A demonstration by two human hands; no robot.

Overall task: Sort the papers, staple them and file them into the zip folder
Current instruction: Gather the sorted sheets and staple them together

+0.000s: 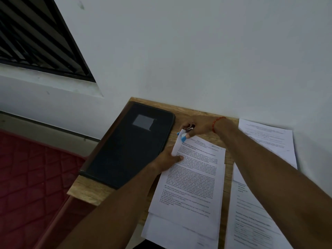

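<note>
A stack of printed papers (190,178) lies on the small wooden table (84,191). My left hand (168,159) holds the stack's upper left edge, which curls up. At that top left corner my right hand (193,130) grips a blue stapler (181,137), closed over the corner. A black zip folder (129,144) lies shut to the left of the papers, with a grey label on its cover.
More printed sheets lie at the right: one pile (269,141) at the back by the wall, another (251,216) at the front under my right arm. A white wall stands right behind the table. A red quilted surface (28,177) lies lower left.
</note>
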